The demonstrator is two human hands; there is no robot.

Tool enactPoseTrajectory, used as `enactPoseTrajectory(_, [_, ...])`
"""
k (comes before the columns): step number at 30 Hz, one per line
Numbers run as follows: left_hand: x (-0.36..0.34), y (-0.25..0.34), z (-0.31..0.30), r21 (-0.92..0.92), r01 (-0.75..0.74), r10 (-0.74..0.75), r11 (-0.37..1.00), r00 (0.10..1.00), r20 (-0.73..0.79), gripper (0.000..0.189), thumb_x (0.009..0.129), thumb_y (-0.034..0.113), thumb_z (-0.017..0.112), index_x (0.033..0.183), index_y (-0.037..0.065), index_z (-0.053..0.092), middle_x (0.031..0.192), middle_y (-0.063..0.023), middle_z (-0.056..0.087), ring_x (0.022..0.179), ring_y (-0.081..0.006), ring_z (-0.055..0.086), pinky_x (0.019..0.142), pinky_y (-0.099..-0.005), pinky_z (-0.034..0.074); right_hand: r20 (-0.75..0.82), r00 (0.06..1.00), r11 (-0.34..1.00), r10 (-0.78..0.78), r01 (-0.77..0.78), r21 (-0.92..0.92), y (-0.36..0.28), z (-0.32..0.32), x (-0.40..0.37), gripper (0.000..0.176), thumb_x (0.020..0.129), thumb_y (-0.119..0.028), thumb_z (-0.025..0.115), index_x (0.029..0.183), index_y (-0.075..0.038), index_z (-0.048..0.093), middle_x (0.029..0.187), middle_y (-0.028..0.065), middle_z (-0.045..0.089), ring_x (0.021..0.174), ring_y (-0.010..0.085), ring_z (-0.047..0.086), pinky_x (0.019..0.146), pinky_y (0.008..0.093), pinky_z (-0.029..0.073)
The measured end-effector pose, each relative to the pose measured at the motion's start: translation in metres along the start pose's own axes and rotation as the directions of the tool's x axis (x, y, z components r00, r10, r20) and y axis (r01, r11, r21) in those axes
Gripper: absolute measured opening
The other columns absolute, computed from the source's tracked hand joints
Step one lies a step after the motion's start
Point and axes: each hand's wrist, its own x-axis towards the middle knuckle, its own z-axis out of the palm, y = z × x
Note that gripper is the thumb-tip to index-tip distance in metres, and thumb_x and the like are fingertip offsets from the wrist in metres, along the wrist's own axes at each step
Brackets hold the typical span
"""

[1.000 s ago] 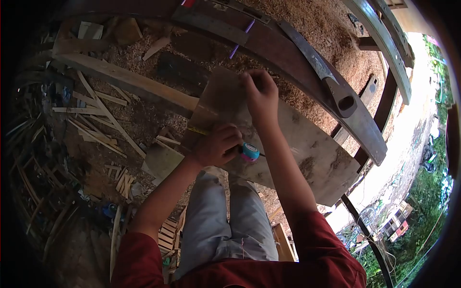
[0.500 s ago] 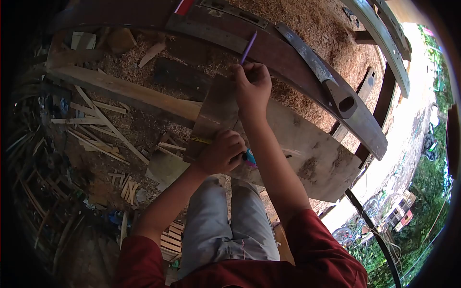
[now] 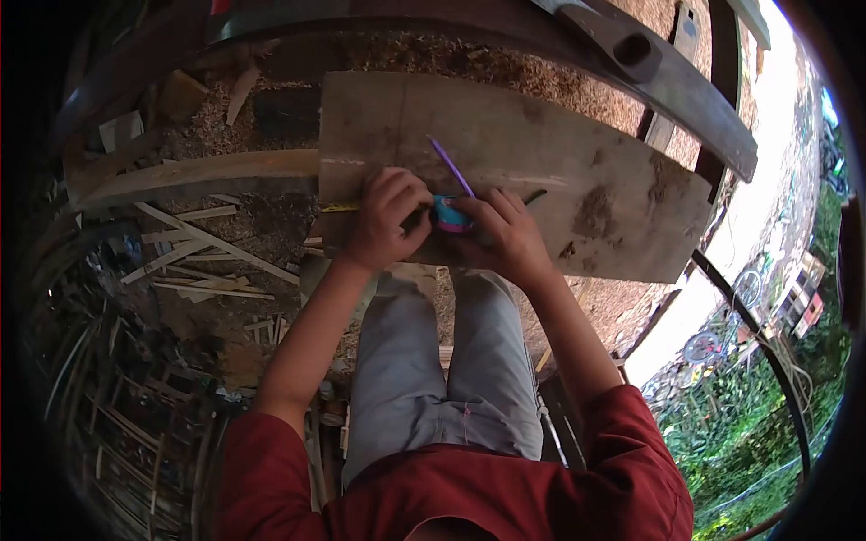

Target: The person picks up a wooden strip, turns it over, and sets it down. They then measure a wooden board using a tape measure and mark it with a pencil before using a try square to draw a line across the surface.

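A wide wooden board (image 3: 514, 117) lies across in front of me, above my knees. On it is a teal and pink tape measure (image 3: 453, 213), its yellow blade (image 3: 340, 208) showing at the board's left edge. My left hand (image 3: 390, 215) is closed over the blade, beside the case; its fingertips are partly hidden. At the case's right side, my right hand (image 3: 507, 233) is closed, with fingers touching it. A purple pencil (image 3: 450, 168) sticks out from these fingers, pointing up and left. A dark thin object (image 3: 535, 196) lies just right of this hand.
A hand saw's handle (image 3: 631, 52) rests on a dark curved beam (image 3: 704, 117) beyond the board. A long timber (image 3: 234, 171) extends left. Wood offcuts (image 3: 207, 248) and shavings cover the ground. A dark curved bar (image 3: 753, 316) stands at right.
My right hand has come back from the board's far edge to the tape measure, bringing the pencil. The view has shifted, and the board now appears more level.
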Motion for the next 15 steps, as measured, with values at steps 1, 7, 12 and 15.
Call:
enactPoseTrajectory(1, [0.000, 0.001, 0.001, 0.020, -0.005, 0.005, 1.000, 1.000, 0.000, 0.027, 0.079, 0.005, 0.076, 0.104, 0.007, 0.066, 0.110, -0.0123, 0.065, 0.115, -0.0385, 0.062, 0.101, -0.0509, 0.049, -0.027, 1.000, 1.000, 0.010, -0.010, -0.017, 0.003, 0.007, -0.004, 0.052, 0.076, -0.009, 0.086, 0.126, -0.009, 0.071, 0.109, 0.0130, 0.067, 0.103, 0.0369, 0.066, 0.091, 0.0483, 0.054])
enactPoseTrajectory(7, [0.003, 0.005, 0.008, 0.042, -0.010, 0.011, 0.999, 1.000, -0.026, 0.024, 0.082, -0.001, 0.069, 0.104, 0.006, 0.066, 0.108, -0.0131, 0.065, 0.114, -0.0387, 0.062, 0.101, -0.0501, 0.049, -0.125, 0.992, 0.999, 0.024, -0.029, -0.038, 0.019, 0.011, -0.027, 0.052, 0.077, -0.010, 0.083, 0.127, -0.011, 0.070, 0.111, 0.0116, 0.067, 0.104, 0.0358, 0.065, 0.093, 0.0464, 0.051])
enactPoseTrajectory(12, [0.002, 0.012, 0.013, 0.115, -0.008, 0.011, 0.993, 0.999, -0.033, 0.022, 0.083, -0.005, 0.066, 0.103, 0.004, 0.067, 0.108, -0.0147, 0.067, 0.110, -0.0387, 0.063, 0.100, -0.0475, 0.050, -0.151, 0.987, 0.988, 0.056, -0.076, -0.133, 0.051, -0.037, -0.076, 0.051, 0.077, -0.010, 0.082, 0.126, -0.012, 0.070, 0.110, 0.0098, 0.069, 0.107, 0.0350, 0.065, 0.097, 0.0477, 0.049])
enactPoseTrajectory(15, [0.000, 0.011, 0.017, 0.152, -0.026, 0.035, 0.988, 0.997, -0.061, 0.023, 0.083, -0.004, 0.066, 0.104, 0.004, 0.068, 0.108, -0.0149, 0.067, 0.110, -0.0386, 0.063, 0.101, -0.0471, 0.050, -0.217, 0.975, 0.964, 0.035, -0.090, -0.248, 0.074, -0.066, -0.102, 0.050, 0.076, -0.010, 0.083, 0.125, -0.012, 0.072, 0.111, 0.0083, 0.071, 0.111, 0.0340, 0.066, 0.099, 0.0474, 0.048])
